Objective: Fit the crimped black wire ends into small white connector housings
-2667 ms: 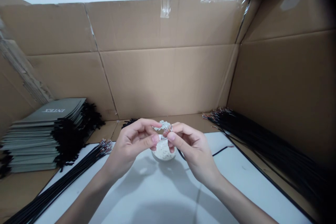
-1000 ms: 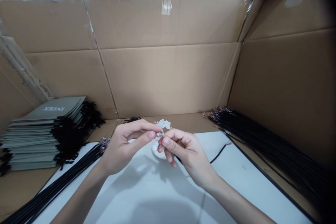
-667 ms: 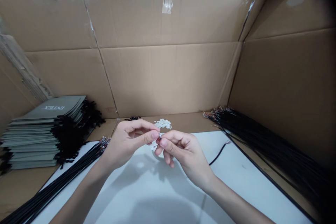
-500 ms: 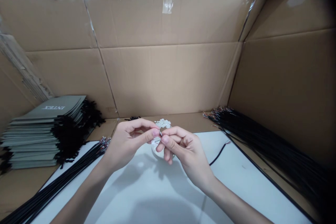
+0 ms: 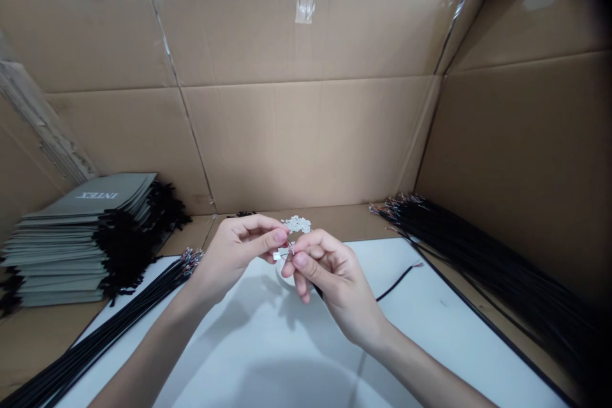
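At the centre, my right hand (image 5: 337, 274) pinches a black cable (image 5: 400, 282) near its thin stripped wires (image 5: 291, 247); the cable's other visible part extends to the right of the hand. My left hand (image 5: 243, 254) is closed, thumb against index finger, at the wire tips. A small white connector (image 5: 276, 256) shows just under my left fingertips. Behind the fingers is a round white object (image 5: 283, 273), mostly hidden. A pile of small white pieces (image 5: 297, 224) lies just beyond both hands.
Bundled black cables (image 5: 119, 319) lie at the left front, and a larger bundle (image 5: 468, 248) at the right. Grey printed sleeves (image 5: 62, 255) with black cords are stacked at the left. Cardboard walls (image 5: 310, 140) surround the white table (image 5: 430, 344) at back and sides.
My fingertips have drawn slightly apart, so the thin wires and the white connector show between them. The cable end at the right has shifted slightly.
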Motion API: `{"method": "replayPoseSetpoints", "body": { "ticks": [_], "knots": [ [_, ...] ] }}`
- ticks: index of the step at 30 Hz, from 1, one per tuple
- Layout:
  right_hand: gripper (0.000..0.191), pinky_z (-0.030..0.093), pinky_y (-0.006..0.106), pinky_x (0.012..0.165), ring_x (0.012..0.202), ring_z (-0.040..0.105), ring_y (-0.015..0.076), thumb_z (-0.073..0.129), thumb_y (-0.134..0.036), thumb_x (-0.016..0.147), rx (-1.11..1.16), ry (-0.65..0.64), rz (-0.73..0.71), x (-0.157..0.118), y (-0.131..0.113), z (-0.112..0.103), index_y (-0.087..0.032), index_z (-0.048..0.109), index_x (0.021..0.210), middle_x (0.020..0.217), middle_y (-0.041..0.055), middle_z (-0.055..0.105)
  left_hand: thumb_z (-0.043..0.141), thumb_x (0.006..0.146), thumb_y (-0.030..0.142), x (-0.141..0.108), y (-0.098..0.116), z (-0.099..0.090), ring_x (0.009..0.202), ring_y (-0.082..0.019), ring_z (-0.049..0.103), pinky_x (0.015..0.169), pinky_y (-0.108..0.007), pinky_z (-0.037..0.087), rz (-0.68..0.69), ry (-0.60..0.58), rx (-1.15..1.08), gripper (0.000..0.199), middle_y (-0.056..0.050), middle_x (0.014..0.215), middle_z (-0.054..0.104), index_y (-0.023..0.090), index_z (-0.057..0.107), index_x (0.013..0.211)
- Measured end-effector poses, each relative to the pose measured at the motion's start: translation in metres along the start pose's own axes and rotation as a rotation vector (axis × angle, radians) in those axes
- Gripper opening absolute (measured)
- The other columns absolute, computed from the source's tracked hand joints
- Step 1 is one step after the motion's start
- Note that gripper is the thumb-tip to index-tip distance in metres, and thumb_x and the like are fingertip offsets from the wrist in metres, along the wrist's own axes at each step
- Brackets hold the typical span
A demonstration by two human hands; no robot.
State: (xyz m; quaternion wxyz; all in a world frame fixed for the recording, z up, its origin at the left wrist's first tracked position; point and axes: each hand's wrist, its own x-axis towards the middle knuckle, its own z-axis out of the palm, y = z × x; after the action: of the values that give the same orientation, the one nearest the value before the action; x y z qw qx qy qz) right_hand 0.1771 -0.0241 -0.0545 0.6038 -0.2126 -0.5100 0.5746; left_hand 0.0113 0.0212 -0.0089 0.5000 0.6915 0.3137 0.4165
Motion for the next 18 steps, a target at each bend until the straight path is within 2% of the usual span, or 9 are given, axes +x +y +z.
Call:
{"method": "replayPoseSetpoints", "body": {
  "ticks": [3, 6, 8, 12, 15, 18],
  "knots": [
    [0.017, 0.047, 0.019, 0.05, 0.054, 0.055, 0.0078, 0.07, -0.035, 0.09, 0.005, 0.0, 0.013, 0.001, 0.001, 0.0, -0.019, 0.064, 0.087, 0.073, 0.0008, 0.07, 0.073, 0.087, 0.036, 0.002, -0.003, 0.0, 0.065, -0.011, 0.059, 0.062, -0.022, 0.051, -0.025, -0.037, -0.006, 0.021, -0.002, 0.072, 0.068, 0.016, 0.074, 0.081],
    [0.019, 0.047, 0.019, 0.05, 0.054, 0.055, 0.0077, 0.069, -0.036, 0.091, -0.004, 0.024, 0.02, 0.001, 0.001, 0.001, -0.019, 0.064, 0.088, 0.073, 0.0008, 0.07, 0.073, 0.088, 0.034, 0.001, -0.006, 0.001, 0.069, -0.012, 0.061, 0.065, -0.022, 0.051, 0.044, -0.007, 0.041, 0.016, -0.001, 0.078, 0.068, 0.018, 0.073, 0.09],
    [0.021, 0.048, 0.02, 0.049, 0.054, 0.056, 0.0084, 0.071, -0.038, 0.089, -0.017, 0.049, 0.021, 0.001, 0.0, 0.002, -0.019, 0.064, 0.088, 0.073, 0.001, 0.07, 0.072, 0.089, 0.031, -0.002, -0.006, 0.002, 0.076, -0.013, 0.064, 0.068, -0.022, 0.053, 0.16, 0.064, 0.105, 0.013, -0.002, 0.087, 0.069, 0.021, 0.072, 0.096],
    [0.023, 0.049, 0.021, 0.049, 0.054, 0.056, 0.009, 0.074, -0.039, 0.086, -0.035, 0.086, 0.018, 0.0, -0.003, 0.003, -0.018, 0.065, 0.087, 0.073, 0.0011, 0.07, 0.065, 0.093, 0.021, -0.009, -0.003, 0.002, 0.093, -0.015, 0.065, 0.081, -0.025, 0.054, 0.493, 0.204, 0.361, 0.01, -0.003, 0.105, 0.068, 0.024, 0.072, 0.1],
    [0.023, 0.049, 0.021, 0.05, 0.054, 0.056, 0.0089, 0.074, -0.039, 0.086, -0.051, 0.083, 0.01, 0.0, -0.003, 0.004, -0.018, 0.065, 0.086, 0.073, 0.0012, 0.07, 0.069, 0.089, 0.015, -0.013, 0.002, 0.001, 0.1, -0.016, 0.065, 0.089, -0.027, 0.052, 0.658, 0.209, 0.607, 0.014, -0.003, 0.109, 0.068, 0.024, 0.072, 0.1],
    [0.022, 0.049, 0.021, 0.051, 0.055, 0.057, 0.009, 0.073, -0.039, 0.087, -0.062, 0.086, 0.006, 0.0, -0.003, 0.004, -0.018, 0.065, 0.087, 0.073, 0.0007, 0.069, 0.07, 0.087, 0.012, -0.014, 0.004, 0.001, 0.1, -0.017, 0.065, 0.087, -0.028, 0.052, 0.746, 0.207, 0.764, 0.014, -0.004, 0.11, 0.068, 0.023, 0.072, 0.096]
  ]
}}
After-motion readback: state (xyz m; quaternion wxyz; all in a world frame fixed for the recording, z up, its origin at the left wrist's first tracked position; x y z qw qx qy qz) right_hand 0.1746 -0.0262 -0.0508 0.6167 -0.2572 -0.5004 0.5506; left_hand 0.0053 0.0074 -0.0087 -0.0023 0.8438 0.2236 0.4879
